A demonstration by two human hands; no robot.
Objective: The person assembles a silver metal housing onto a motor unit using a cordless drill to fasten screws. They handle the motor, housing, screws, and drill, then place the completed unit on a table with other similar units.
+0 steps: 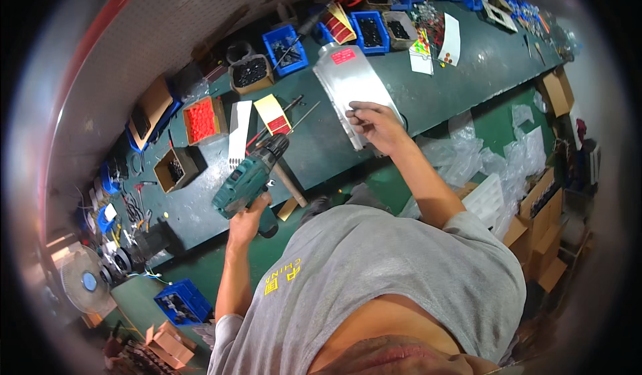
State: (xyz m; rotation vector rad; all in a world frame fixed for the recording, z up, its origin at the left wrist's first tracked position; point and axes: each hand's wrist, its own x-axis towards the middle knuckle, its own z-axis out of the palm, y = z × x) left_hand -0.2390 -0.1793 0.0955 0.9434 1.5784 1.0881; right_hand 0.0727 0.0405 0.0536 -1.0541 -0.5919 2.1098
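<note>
In my left hand (pixel 250 216) is a teal and black cordless drill (pixel 242 184), the fingers wrapped round its grip and the chuck tilted up toward the right. My right hand (pixel 376 126) is over the near end of a silver metal housing (pixel 352 79) that lies on the bench with a red label at its far end. The fingers of that hand are pinched together; whatever they hold, if anything, is too small to make out. Between the drill and the housing a hammer (pixel 289 182) with a wooden handle lies partly hidden behind the drill.
Blue bins (pixel 285 49) and cartons of small parts line the back of the green bench (pixel 441 104). A box of red caps (pixel 202 119) stands at left, near white and yellow label sheets (pixel 273 113). Plastic wrap (pixel 455 158) and cartons lie on the floor at right.
</note>
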